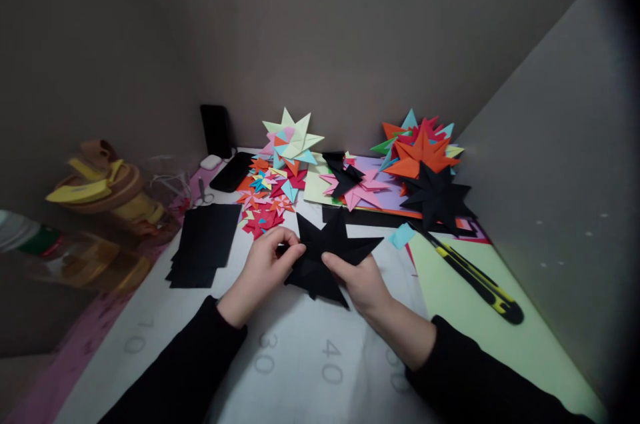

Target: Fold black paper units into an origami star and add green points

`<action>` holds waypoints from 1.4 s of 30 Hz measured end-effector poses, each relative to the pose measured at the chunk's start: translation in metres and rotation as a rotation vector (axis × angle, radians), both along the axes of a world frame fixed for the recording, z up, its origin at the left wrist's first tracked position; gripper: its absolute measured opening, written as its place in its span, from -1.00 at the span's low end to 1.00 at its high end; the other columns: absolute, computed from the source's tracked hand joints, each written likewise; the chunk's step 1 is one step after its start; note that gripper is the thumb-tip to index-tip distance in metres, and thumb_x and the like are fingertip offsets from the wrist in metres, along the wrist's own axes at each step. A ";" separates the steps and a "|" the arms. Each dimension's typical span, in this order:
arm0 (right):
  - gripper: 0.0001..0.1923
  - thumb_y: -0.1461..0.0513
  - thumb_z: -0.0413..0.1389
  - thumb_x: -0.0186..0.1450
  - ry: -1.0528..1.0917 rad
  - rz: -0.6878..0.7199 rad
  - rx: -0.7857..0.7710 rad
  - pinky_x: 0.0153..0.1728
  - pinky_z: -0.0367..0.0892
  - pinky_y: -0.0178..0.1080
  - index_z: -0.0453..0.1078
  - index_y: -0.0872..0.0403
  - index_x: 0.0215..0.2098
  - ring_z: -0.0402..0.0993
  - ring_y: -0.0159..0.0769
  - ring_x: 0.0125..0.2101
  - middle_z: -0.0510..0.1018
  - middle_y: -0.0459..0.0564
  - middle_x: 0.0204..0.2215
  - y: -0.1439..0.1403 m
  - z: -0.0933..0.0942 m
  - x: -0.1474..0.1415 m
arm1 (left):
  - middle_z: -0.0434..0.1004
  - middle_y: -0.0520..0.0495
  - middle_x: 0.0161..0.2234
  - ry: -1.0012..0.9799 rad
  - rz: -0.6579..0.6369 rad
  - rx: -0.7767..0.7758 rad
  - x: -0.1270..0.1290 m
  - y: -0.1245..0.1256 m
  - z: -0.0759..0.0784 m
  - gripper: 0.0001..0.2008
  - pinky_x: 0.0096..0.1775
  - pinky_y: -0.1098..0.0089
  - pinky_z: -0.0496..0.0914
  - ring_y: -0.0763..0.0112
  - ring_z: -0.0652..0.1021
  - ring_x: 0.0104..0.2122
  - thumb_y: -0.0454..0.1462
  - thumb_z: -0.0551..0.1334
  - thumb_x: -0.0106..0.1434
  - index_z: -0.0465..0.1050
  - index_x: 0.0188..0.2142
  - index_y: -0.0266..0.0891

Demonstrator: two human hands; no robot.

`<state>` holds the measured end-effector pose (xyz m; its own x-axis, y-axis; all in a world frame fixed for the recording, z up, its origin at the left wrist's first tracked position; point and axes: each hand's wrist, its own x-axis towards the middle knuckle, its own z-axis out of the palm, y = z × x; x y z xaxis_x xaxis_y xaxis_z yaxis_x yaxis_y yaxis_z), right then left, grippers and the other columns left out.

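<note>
A black folded paper star (pixel 325 242) is held up between both hands above the white numbered mat (pixel 295 371). My left hand (pixel 267 264) pinches a point on its left side between thumb and fingers. My right hand (pixel 360 277) grips the lower right part, thumb on top and fingers hidden beneath. Left of my left hand lies a stack of black paper sheets (pixel 207 241). Behind the star are small colourful folded paper pieces (pixel 265 201) and a pink paper star (pixel 361 189) with black folded paper (pixel 344 177) on it.
Finished-looking stars pile up at the back right, an orange star (pixel 423 152) and another black star (pixel 439 199) among them. A yellow-black utility knife (pixel 475 277) lies on pale green paper (pixel 450 304). Left stand a bottle (pixel 75 257), a lidded cup (pixel 120 191) and small scissors (pixel 203 192).
</note>
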<state>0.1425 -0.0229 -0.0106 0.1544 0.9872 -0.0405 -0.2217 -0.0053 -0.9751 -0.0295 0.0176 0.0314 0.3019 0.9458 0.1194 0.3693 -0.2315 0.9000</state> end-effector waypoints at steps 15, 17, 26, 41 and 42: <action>-0.55 0.18 0.28 0.10 -0.175 -0.064 0.029 0.07 0.31 -0.01 0.46 0.07 -0.04 0.48 -0.07 -0.02 0.61 0.05 -0.12 0.000 -0.005 -0.002 | 0.33 0.07 -0.53 0.046 0.139 0.006 0.010 -0.003 -0.010 -0.82 -0.46 0.44 0.20 0.45 0.35 -0.51 -0.23 0.18 0.23 0.30 -0.48 -0.23; -0.57 0.18 0.27 0.11 -0.198 -0.103 0.039 0.08 0.30 -0.03 0.47 0.09 -0.05 0.48 -0.07 -0.03 0.61 0.06 -0.12 0.001 -0.003 -0.001 | 0.36 0.05 -0.49 0.034 0.108 0.033 0.008 -0.003 -0.011 -0.85 -0.44 0.43 0.23 0.44 0.38 -0.47 -0.25 0.17 0.24 0.31 -0.45 -0.22; -0.58 0.18 0.27 0.09 -0.251 -0.118 0.048 0.01 0.36 -0.02 0.48 0.11 -0.07 0.54 -0.05 -0.12 0.61 0.11 -0.13 0.000 0.003 0.002 | 0.30 -0.03 -0.29 0.207 -0.025 0.474 -0.010 0.001 -0.009 -0.88 -0.20 0.35 0.33 0.35 0.40 -0.24 -0.35 0.31 0.15 0.36 -0.36 -0.21; -0.49 0.14 0.26 0.10 -0.272 -0.174 0.077 0.08 0.30 0.07 0.42 0.11 0.01 0.45 0.02 0.01 0.57 0.13 -0.06 0.000 -0.001 0.003 | 0.49 -0.09 -0.20 0.118 -0.063 0.615 -0.011 -0.003 -0.013 -0.86 -0.19 0.42 0.42 0.42 0.53 -0.23 -0.45 0.21 0.23 0.34 -0.40 -0.21; -0.49 0.13 0.26 0.09 -0.290 -0.185 0.078 0.07 0.31 0.06 0.43 0.12 0.00 0.45 0.02 0.01 0.57 0.14 -0.05 0.000 0.000 0.004 | 0.50 -0.10 -0.19 0.110 -0.059 0.620 -0.011 -0.004 -0.012 -0.87 -0.18 0.41 0.43 0.41 0.53 -0.21 -0.44 0.22 0.22 0.35 -0.40 -0.22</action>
<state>0.1461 -0.0233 -0.0111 0.3246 0.9399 0.1059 0.0745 0.0862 -0.9935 -0.0408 0.0136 0.0192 0.3926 0.6925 0.6052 0.4227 -0.7203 0.5500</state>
